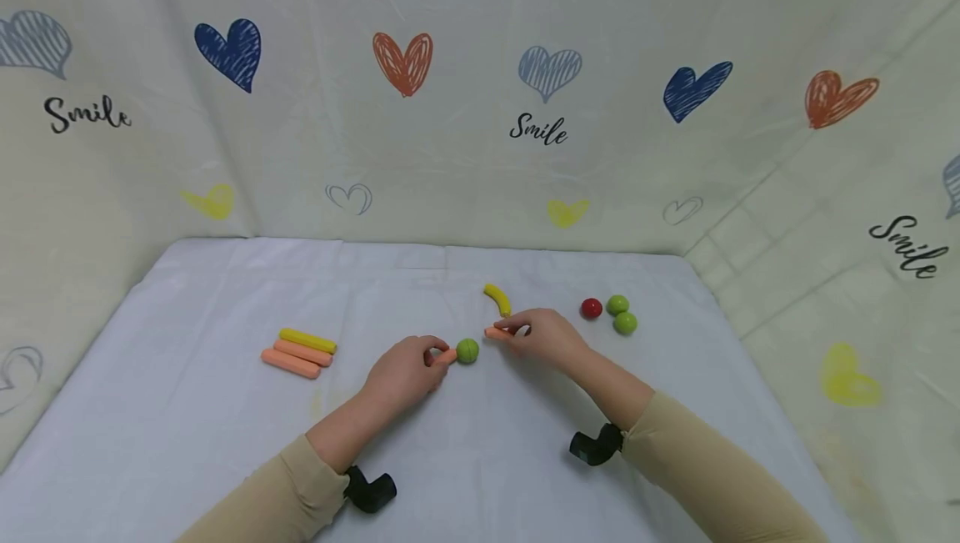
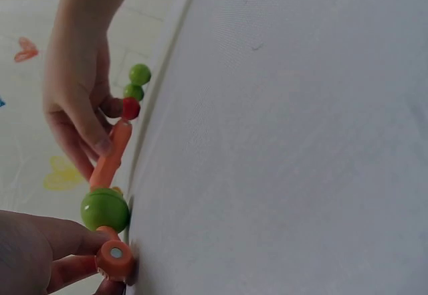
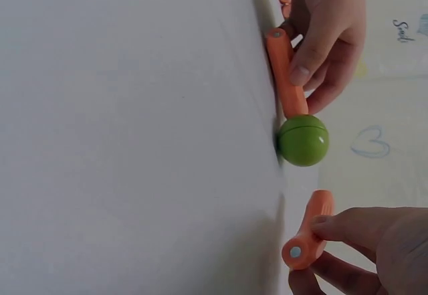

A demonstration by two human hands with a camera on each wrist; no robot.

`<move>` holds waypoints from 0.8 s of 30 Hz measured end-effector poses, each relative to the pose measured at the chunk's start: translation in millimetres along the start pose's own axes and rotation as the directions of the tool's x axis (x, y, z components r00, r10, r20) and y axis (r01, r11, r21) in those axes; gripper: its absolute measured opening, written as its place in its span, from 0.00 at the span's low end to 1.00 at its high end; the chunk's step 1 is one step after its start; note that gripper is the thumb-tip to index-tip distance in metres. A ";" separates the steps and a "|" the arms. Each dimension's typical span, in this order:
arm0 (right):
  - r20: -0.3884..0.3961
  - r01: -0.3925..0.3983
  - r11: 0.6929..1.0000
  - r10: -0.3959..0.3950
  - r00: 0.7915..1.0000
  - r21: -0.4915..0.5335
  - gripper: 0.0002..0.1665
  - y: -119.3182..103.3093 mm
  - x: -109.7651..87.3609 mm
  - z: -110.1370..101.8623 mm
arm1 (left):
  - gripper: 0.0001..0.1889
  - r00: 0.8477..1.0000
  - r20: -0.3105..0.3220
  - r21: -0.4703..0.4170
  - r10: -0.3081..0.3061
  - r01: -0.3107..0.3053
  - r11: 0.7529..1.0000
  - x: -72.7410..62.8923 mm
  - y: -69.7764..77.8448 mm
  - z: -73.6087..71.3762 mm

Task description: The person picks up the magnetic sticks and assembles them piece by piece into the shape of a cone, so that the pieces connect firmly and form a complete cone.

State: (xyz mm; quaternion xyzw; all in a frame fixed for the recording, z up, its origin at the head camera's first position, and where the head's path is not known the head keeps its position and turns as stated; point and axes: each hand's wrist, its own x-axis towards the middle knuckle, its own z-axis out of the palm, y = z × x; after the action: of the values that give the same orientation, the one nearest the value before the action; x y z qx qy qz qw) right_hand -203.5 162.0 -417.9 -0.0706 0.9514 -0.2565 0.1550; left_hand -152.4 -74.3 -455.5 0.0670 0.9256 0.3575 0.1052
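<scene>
My left hand (image 1: 405,372) pinches an orange toy rod (image 1: 446,357) between thumb and fingers. At the rod's far end sits a grooved green ball (image 1: 467,350), touching it. My right hand (image 1: 546,334) pinches a second orange rod (image 1: 497,333) just right of the ball. In the right wrist view a gap separates this second orange rod (image 3: 317,221) from the green ball (image 3: 303,140). A small metallic dot shows on the near end of each rod. Just beyond the right hand lies a curved yellow piece (image 1: 498,299).
To the left, a yellow rod (image 1: 307,340) and two orange rods (image 1: 291,363) lie side by side. On the right are a red ball (image 1: 591,309) and two green balls (image 1: 625,323). A white cloth (image 1: 187,426) covers the table, with a printed curtain (image 1: 465,151) behind.
</scene>
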 end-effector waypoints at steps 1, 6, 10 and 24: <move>0.003 -0.006 1.000 0.006 1.000 0.007 0.18 2.5 -2.0 1.1 | 0.16 1.000 0.000 0.002 0.001 -0.001 1.000 0.3 -0.1 0.5; 0.021 -0.026 0.999 0.026 0.999 0.019 0.18 9.2 -5.7 6.5 | 0.16 1.000 0.001 0.008 -0.001 0.001 1.000 0.5 -0.1 1.2; 0.021 -0.002 1.000 0.002 1.000 -0.001 0.18 8.4 -5.0 11.1 | 0.15 1.000 0.001 0.007 -0.005 0.005 1.000 0.5 1.0 0.3; -0.007 0.110 0.993 -0.110 0.994 -0.043 0.17 1.7 -4.1 17.9 | 0.16 1.000 0.016 0.014 -0.015 0.014 1.000 -0.1 1.1 -0.2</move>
State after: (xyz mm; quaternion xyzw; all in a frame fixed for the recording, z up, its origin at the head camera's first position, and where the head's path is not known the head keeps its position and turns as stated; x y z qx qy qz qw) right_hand -193.7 155.9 -432.4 -0.1250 0.9520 -0.2448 0.1345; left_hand -152.4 -73.6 -454.6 0.0640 0.9276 0.3496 0.1150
